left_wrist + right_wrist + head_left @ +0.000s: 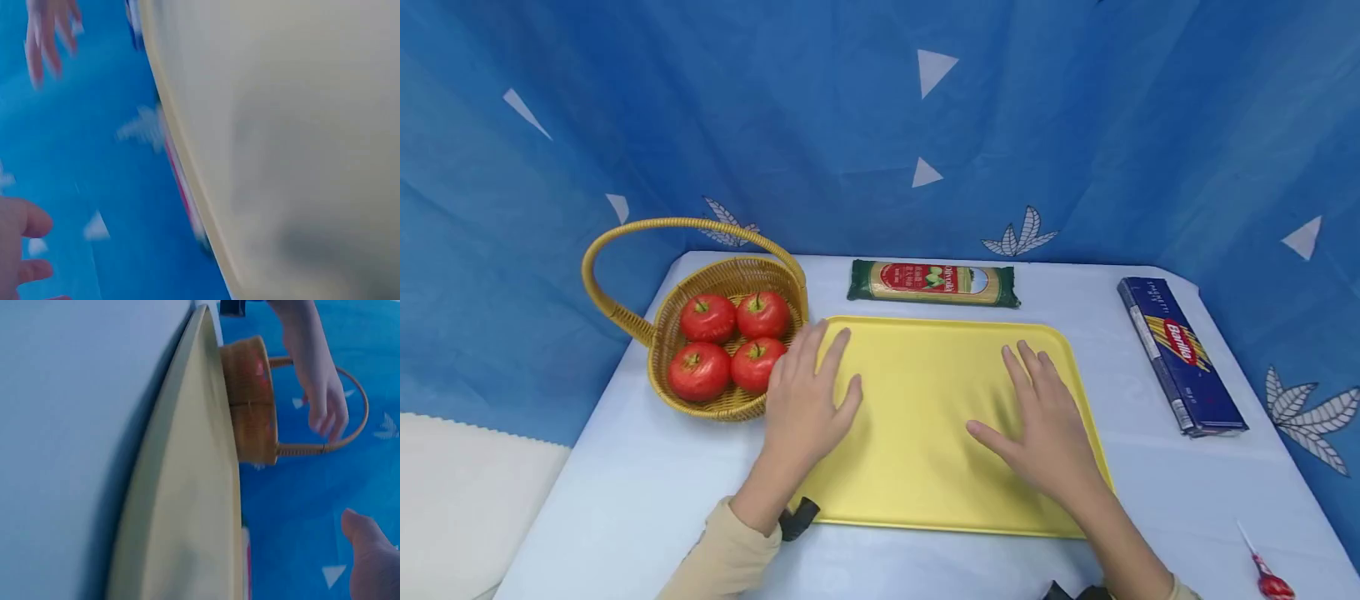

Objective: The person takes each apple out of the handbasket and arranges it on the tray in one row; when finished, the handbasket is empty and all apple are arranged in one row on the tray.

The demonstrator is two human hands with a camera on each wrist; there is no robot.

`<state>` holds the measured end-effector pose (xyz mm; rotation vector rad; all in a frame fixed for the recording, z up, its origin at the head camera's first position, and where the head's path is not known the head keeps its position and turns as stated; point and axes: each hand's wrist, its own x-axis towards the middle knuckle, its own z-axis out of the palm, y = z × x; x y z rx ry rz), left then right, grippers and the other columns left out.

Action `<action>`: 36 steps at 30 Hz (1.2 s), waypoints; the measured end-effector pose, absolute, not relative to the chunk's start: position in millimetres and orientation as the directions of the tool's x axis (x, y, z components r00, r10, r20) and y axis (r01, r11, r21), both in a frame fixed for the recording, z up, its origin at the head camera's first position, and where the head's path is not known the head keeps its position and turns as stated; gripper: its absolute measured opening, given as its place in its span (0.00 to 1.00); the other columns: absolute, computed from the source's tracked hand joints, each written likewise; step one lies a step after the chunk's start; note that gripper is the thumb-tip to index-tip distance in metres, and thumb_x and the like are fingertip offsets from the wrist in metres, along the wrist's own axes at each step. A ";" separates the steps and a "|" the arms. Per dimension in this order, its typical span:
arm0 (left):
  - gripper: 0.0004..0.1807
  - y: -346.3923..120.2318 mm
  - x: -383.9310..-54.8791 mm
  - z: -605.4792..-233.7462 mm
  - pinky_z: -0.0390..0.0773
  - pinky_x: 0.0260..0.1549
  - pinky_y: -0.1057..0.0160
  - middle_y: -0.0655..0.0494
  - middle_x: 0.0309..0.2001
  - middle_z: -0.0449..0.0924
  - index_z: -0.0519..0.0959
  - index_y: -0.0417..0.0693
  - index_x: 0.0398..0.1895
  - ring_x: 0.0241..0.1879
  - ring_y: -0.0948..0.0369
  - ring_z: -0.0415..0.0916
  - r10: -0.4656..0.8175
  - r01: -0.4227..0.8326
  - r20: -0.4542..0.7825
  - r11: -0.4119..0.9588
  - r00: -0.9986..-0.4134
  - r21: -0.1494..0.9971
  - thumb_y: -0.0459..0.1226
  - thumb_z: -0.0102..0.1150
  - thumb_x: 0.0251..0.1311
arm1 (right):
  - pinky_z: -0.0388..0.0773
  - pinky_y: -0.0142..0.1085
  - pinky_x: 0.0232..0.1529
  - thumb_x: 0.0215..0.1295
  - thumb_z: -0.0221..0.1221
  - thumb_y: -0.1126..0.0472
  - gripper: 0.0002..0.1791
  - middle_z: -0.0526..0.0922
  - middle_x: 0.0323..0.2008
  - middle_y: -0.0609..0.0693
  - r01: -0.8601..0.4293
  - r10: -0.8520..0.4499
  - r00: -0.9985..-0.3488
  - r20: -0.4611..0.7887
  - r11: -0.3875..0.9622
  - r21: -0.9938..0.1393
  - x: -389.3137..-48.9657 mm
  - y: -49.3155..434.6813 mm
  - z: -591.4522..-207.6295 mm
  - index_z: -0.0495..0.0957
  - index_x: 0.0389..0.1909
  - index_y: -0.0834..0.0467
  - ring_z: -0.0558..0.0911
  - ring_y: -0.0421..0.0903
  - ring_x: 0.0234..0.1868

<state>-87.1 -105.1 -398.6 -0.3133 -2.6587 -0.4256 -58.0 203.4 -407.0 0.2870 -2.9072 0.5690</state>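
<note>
Both hands hover over a yellow tray (917,417) on the white table, holding nothing. My left hand (808,400) is above the tray's left side, fingers spread, close to the wicker basket (730,412). Red apples (700,371), several of them, lie inside that basket, and its handle arches up to the left. Over the right half of the tray is my right hand (1045,425), its fingers apart and thumb pointing inward. In the right wrist view the left hand (322,381) appears in front of the basket handle.
Behind the tray lies a spaghetti packet (936,283) in green wrapping. A blue Barilla spaghetti box (1183,358) is to the right, and a red lollipop (1270,579) at the near right corner. Blue cloth (850,125) hangs around the table.
</note>
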 end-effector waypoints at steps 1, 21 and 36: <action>0.32 -114.3 -88.3 -398.3 0.67 0.65 0.39 0.45 0.70 0.65 0.68 0.52 0.70 0.72 0.46 0.59 0.123 0.270 0.467 0.926 -0.876 0.264 0.49 0.55 0.62 | 0.55 0.69 0.67 0.55 0.64 0.30 0.59 0.47 0.80 0.53 -0.209 -0.147 -0.971 0.188 0.902 -0.377 -55.8 209.5 -409.3 0.44 0.80 0.46 0.48 0.62 0.79; 0.37 -199.6 -106.2 -395.8 0.61 0.62 0.29 0.35 0.63 0.68 0.66 0.41 0.68 0.64 0.38 0.61 -0.082 -0.015 0.124 0.885 -0.989 0.464 0.45 0.66 0.58 | 0.32 0.72 0.70 0.51 0.71 0.37 0.68 0.40 0.78 0.66 0.008 -0.012 -0.999 -0.033 0.838 -0.546 5.3 300.9 -460.4 0.36 0.80 0.53 0.37 0.70 0.77; 0.44 -213.2 -133.3 -373.6 0.75 0.53 0.32 0.35 0.61 0.72 0.66 0.42 0.69 0.62 0.36 0.66 0.096 0.012 -0.193 0.917 -0.976 0.398 0.47 0.75 0.51 | 0.44 0.78 0.62 0.46 0.72 0.33 0.75 0.37 0.77 0.71 0.179 0.043 -0.968 -0.249 0.810 -0.558 16.5 317.0 -469.2 0.27 0.79 0.53 0.42 0.76 0.72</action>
